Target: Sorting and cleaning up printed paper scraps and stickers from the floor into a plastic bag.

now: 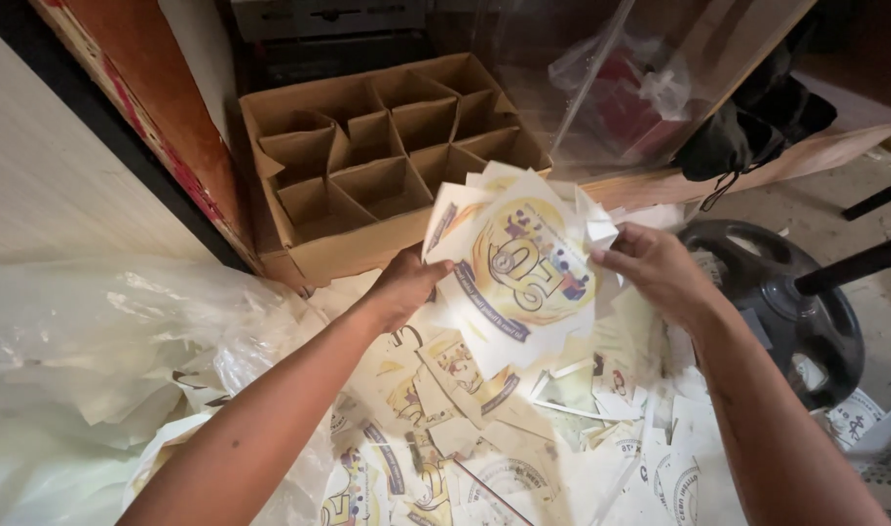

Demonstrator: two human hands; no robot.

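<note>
Held up between two bare hands: a fanned stack of printed sheets, white paper with a round yellow-and-purple emblem, raised just in front of a divided cardboard box. Left hand pinching the stack's left edge, thumb on the printed face, fingers hidden behind. Right hand pinching the right edge near a folded corner, fingers curled.

Risks, judged from the loose fan: sheets slipping out of so light a pinch at the edges and dropping into the heap of similar prints underneath, mixing sorted with unsorted; the folded corner creasing further or tearing under the right thumb; thin paper sliding off sideways if either grip relaxes.

Below, no bare surface visible, only overlapping printed cut-outs and paper scraps, so unclear whether floor or worktop. To the left, crumpled clear plastic sheeting over more paper, beside a pale panelled wall and a reddish wooden board. To the right, a dark round weight plate on a black bar, dusty concrete floor beyond. Behind the box, more plastic wrap and dark cloth; cramped, cluttered, dimly lit storage corner.
</note>
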